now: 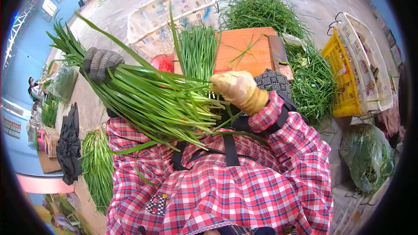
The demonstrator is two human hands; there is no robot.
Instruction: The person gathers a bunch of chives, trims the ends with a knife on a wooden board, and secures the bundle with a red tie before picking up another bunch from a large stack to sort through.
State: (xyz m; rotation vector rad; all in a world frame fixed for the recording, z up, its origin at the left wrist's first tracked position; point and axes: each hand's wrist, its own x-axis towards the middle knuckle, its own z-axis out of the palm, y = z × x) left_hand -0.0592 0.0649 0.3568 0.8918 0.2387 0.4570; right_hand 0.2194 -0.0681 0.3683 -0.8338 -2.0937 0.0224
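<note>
Gripped a large bunch of green leaves (152, 100) in the left hand (102, 63), gloved in ridged grey at ten o'clock, wrapped firmly over the leafy end. Held the bunch aslant from ten o'clock to just below the centre, pale stem ends fanned out under the right hand (239, 89), in front of a pink plaid garment (226, 191). Curled that right hand narrow, in a cream glove with a yellow cuff, just off centre toward two o'clock, closed on the end of a long leaf (187, 77). Had a wooden desk (244, 48) at one o'clock, with a bundle of straight green stems (198, 50) resting on its left side and a few loose blades on top. Had a red container (163, 63) between ten and eleven o'clock, and beyond it a white crate (148, 35) at eleven, patched with red and blue. Saw a large heap of greens (311, 82) between two and three o'clock, a yellow crate (344, 85) near three, and a plastic bag (368, 152) of greens toward four. Could not read the small dark marks on the yellow crate. Noticed a black-and-white checkered patch (156, 204) on the garment at seven o'clock, perhaps letter-shaped, but too small to tell.
</note>
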